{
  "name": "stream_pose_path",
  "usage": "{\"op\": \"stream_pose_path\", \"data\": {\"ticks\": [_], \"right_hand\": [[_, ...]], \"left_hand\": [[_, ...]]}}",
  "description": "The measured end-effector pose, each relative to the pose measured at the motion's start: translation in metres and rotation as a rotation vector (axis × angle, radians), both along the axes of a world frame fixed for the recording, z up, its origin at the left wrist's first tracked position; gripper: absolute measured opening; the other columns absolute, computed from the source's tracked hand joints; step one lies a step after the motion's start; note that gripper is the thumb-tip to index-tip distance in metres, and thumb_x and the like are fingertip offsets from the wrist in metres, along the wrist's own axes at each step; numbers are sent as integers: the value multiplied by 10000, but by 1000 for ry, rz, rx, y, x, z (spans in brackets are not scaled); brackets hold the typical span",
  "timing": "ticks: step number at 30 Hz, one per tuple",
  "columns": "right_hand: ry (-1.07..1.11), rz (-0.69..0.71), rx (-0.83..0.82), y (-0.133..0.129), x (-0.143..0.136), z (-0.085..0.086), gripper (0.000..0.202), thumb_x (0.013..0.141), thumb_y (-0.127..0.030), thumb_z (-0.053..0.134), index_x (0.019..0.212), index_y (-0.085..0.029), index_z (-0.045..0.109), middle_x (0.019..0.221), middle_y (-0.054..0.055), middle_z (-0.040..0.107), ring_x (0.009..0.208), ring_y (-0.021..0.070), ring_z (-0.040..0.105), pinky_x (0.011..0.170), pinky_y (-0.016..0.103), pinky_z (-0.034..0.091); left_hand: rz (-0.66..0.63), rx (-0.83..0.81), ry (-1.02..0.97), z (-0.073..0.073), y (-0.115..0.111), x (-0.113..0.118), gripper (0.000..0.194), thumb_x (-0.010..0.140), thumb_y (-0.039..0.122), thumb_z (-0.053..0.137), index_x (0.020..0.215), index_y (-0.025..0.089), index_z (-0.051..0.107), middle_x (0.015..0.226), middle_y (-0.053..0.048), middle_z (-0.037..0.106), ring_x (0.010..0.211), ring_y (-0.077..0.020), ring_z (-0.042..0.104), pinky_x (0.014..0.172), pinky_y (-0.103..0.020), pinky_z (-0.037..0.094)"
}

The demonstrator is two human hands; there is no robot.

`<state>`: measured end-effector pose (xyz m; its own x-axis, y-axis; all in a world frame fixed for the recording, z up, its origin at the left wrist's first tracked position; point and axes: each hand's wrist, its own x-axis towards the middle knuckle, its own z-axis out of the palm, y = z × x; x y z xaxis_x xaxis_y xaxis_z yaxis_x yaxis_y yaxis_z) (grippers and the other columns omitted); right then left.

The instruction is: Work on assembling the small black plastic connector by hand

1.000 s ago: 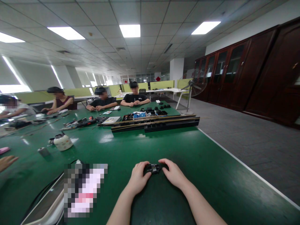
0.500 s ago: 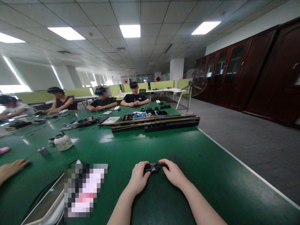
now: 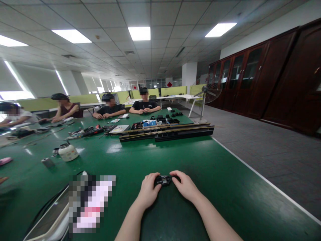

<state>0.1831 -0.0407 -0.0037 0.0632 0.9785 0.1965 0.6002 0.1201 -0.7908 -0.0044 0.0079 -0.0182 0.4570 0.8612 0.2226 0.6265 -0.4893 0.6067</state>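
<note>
This is an open-plan office. Low green partitions (image 3: 173, 90) and white desks (image 3: 184, 96) stand at the far side, beneath a tiled ceiling (image 3: 165, 13) with flat light panels (image 3: 139, 33). Window blinds (image 3: 30, 78) hang on the left; dark wooden cabinets (image 3: 265, 73) line the right above a gray floor (image 3: 250, 134).

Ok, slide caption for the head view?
Two bare hands around a small black part on a green table.

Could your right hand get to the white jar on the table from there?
Probably not directly: the right hand is beside the small black part, and the left hand lies between it and the white jar.
</note>
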Motion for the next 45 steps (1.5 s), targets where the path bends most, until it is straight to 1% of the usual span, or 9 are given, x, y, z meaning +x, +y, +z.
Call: {"op": "stream_pose_path", "data": {"ticks": [4, 7, 11, 20, 26, 33, 36, 41, 45], "right_hand": [[-29, 15, 76, -1, -4, 3, 235, 742, -294, 600, 960, -220, 649, 1068, 67, 656, 1062, 223, 558, 961, 384, 397], [-63, 43, 89, -1, -6, 2, 281, 682, -282, 667, 959, -236, 662, 1102, 71, 641, 1107, 241, 528, 979, 405, 371], [-114, 67, 51, -2, -6, 2, 308, 647, -255, 692, 954, -265, 677, 1126, 69, 629, 1126, 246, 511, 978, 419, 358], [-154, 85, 52, -1, -7, 3, 271, 663, -219, 665, 928, -275, 677, 1087, 48, 649, 1107, 238, 520, 959, 413, 358], [-171, 85, 44, -2, -9, 4, 208, 681, -214, 652, 880, -270, 679, 1092, 51, 644, 1110, 239, 513, 958, 416, 355], [-145, 115, 71, -2, -9, 3, 191, 714, -193, 619, 888, -260, 657, 1078, 42, 641, 1089, 222, 515, 954, 401, 368], [-99, 113, 94, -2, -8, 3, 173, 723, -199, 616, 884, -247, 652, 1061, 44, 646, 1069, 214, 524, 953, 380, 375], [11, 58, 83, -1, -5, 5, 145, 736, -216, 593, 872, -226, 643, 1025, 47, 655, 1036, 206, 543, 949, 351, 387], [92, -26, 36, 1, -1, 1, 187, 742, -249, 575, 915, -210, 634, 945, 47, 658, 941, 202, 582, 886, 338, 426]], "left_hand": [[-12, -5, -14, 1, 0, -1, 385, 724, 145, 577, 1103, 211, 568, 1108, -58, 612, 1042, -242, 524, 934, -371, 387], [-16, -3, -20, 2, 0, -1, 387, 719, 144, 591, 1098, 220, 575, 1105, -53, 617, 1045, -240, 527, 938, -370, 388], [-28, 13, -28, 2, -1, 0, 390, 704, 131, 605, 1085, 211, 583, 1082, -56, 629, 1025, -237, 537, 919, -364, 398], [-39, 28, -37, 3, -1, 0, 395, 685, 132, 630, 1069, 220, 602, 1071, -52, 641, 1018, -246, 554, 910, -378, 409], [-43, 33, -44, 2, -1, 0, 389, 691, 132, 634, 1070, 213, 604, 1063, -59, 649, 1013, -246, 560, 910, -383, 411], [-35, 37, -35, 1, 0, 0, 378, 696, 144, 631, 1070, 201, 608, 1062, -70, 653, 1015, -249, 566, 912, -386, 410], [-29, 31, -29, 2, -1, 0, 375, 699, 147, 628, 1070, 197, 607, 1069, -72, 649, 1017, -246, 565, 910, -378, 412], [-27, 0, -22, 4, -2, 0, 385, 706, 157, 621, 1087, 202, 599, 1087, -67, 643, 1036, -246, 554, 928, -380, 397], [-14, -30, -6, 3, -1, 0, 418, 714, 160, 610, 1128, 206, 577, 1114, -65, 629, 1054, -240, 545, 946, -375, 383]]}}
